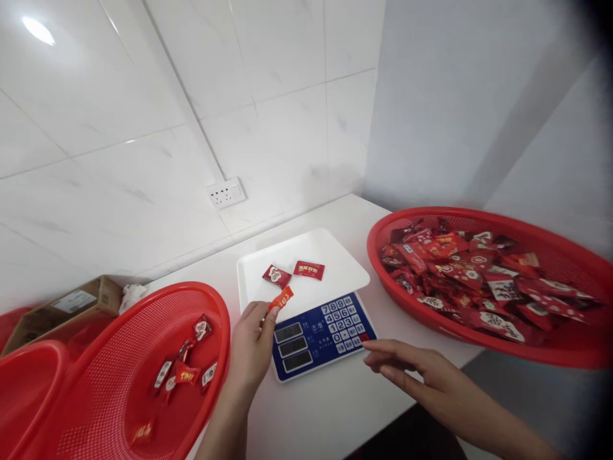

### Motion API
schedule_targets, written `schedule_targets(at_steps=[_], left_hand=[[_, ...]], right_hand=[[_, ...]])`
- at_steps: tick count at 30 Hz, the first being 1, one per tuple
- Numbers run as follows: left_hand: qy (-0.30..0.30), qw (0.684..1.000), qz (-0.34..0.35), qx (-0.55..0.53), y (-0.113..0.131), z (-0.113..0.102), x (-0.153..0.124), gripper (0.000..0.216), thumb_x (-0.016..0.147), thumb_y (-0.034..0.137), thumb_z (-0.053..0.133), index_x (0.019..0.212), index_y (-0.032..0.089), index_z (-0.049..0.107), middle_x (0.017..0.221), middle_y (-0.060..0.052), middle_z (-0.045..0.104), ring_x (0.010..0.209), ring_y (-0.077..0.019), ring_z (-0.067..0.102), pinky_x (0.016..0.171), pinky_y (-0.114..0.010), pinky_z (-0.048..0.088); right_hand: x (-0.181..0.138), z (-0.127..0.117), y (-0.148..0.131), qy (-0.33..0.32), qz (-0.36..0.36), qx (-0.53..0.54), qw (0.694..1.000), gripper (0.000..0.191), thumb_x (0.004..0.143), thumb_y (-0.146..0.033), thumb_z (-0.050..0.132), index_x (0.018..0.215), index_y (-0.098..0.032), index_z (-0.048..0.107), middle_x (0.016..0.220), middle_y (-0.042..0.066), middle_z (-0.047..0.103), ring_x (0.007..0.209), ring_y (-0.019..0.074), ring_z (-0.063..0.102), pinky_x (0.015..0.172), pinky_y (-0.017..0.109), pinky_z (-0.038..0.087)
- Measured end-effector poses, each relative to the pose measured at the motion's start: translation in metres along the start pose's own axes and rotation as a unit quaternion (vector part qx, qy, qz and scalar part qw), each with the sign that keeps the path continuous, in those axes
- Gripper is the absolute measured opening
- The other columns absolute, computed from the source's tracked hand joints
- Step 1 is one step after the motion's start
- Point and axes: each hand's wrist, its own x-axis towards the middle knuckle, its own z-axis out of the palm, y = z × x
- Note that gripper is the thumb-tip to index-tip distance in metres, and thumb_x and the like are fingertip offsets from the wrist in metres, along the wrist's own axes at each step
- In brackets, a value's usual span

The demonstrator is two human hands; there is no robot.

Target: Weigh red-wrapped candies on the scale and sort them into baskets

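My left hand (pixel 252 348) pinches a small orange candy (pixel 281 298) between thumb and fingertips, at the front edge of the white scale tray (pixel 335 271). Two red wrapped candies (pixel 276 275) (pixel 309 269) lie on that tray. My right hand (pixel 407 364) holds nothing; its fingers are stretched out flat and reach toward the lower right corner of the scale's blue keypad panel (pixel 323 332). To the right stands a big red basket (pixel 565 354) heaped with red candy packets. A red basket (pixel 119 358) at the left holds several candies.
The scale stands on a white counter in a tiled corner. A wall socket (pixel 225 192) is behind it. A cardboard box (pixel 62 310) and crumpled white paper (pixel 131 295) lie at the far left, with another red basket rim (pixel 29 383) at the lower left.
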Motion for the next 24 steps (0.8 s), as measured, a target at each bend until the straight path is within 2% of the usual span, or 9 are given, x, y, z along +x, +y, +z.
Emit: schedule_targets(at_steps=[6,8,12,15,18,20,22,24], left_hand=[[0.003,0.997,0.003,0.075,-0.008,0.014,0.003,0.024,0.088,0.034,0.042,0.086,0.021,0.062,0.083,-0.002,0.062,0.074,-0.0151,0.057,0.065,-0.026,0.045],[0.005,0.996,-0.002,0.094,-0.012,0.019,0.006,0.025,0.088,0.034,0.042,0.093,0.021,0.063,0.086,-0.004,0.064,0.080,-0.0187,0.058,0.068,-0.030,0.047],[0.040,0.990,0.003,0.136,-0.017,0.022,0.008,0.033,0.084,0.033,0.050,0.114,0.021,0.058,0.104,-0.010,0.064,0.100,-0.0263,0.055,0.079,-0.040,0.047],[0.067,0.994,-0.013,0.085,-0.014,0.016,-0.002,0.029,0.085,0.035,0.047,0.105,0.020,0.061,0.102,-0.009,0.065,0.094,-0.0236,0.058,0.067,-0.033,0.051],[0.028,0.999,-0.038,-0.008,-0.008,0.014,-0.021,0.026,0.085,0.038,0.047,0.091,0.020,0.064,0.088,-0.007,0.067,0.078,-0.0190,0.062,0.051,-0.024,0.049],[-0.012,0.998,-0.026,-0.050,-0.007,0.017,-0.034,0.026,0.082,0.041,0.050,0.088,0.021,0.065,0.083,-0.005,0.069,0.073,-0.0177,0.063,0.051,-0.023,0.050],[-0.021,0.997,-0.010,-0.080,-0.008,0.025,-0.044,0.026,0.079,0.044,0.053,0.085,0.023,0.066,0.081,-0.003,0.070,0.070,-0.0168,0.064,0.054,-0.022,0.051],[-0.007,0.995,-0.005,-0.100,-0.009,0.035,-0.049,0.028,0.076,0.050,0.055,0.080,0.025,0.067,0.077,-0.001,0.070,0.068,-0.0158,0.065,0.058,-0.020,0.051]], right_hand=[[0.001,-0.004,0.006,0.004,0.004,-0.022,1.000,0.042,0.082,-0.051,0.049,0.115,-0.026,0.057,0.105,0.005,0.067,0.099,0.0209,0.060,0.084,0.031,0.048],[0.001,-0.004,0.005,0.008,-0.002,-0.033,0.999,0.040,0.083,-0.050,0.048,0.114,-0.026,0.057,0.105,0.005,0.067,0.098,0.0205,0.061,0.083,0.030,0.049],[-0.001,-0.010,0.001,0.035,-0.017,-0.066,0.997,0.039,0.082,-0.050,0.048,0.111,-0.027,0.060,0.106,0.004,0.068,0.099,0.0219,0.061,0.084,0.032,0.050],[-0.003,-0.031,0.003,0.082,-0.027,-0.098,0.991,0.039,0.080,-0.051,0.049,0.110,-0.029,0.061,0.112,0.004,0.066,0.105,0.0251,0.059,0.088,0.037,0.049],[-0.002,-0.066,0.006,0.147,-0.029,-0.157,0.976,0.039,0.079,-0.051,0.048,0.110,-0.030,0.061,0.116,0.003,0.064,0.111,0.0282,0.055,0.091,0.042,0.047],[0.000,-0.090,0.005,0.191,-0.029,-0.214,0.958,0.039,0.080,-0.048,0.047,0.111,-0.029,0.061,0.119,0.003,0.062,0.113,0.0295,0.053,0.094,0.045,0.044],[0.005,-0.110,0.003,0.213,-0.019,-0.273,0.938,0.040,0.082,-0.043,0.044,0.115,-0.025,0.059,0.122,0.005,0.060,0.114,0.0295,0.052,0.096,0.047,0.041],[0.011,-0.123,0.001,0.169,-0.011,-0.332,0.928,0.044,0.083,-0.038,0.044,0.123,-0.024,0.053,0.126,0.006,0.057,0.115,0.0281,0.051,0.097,0.045,0.039]])
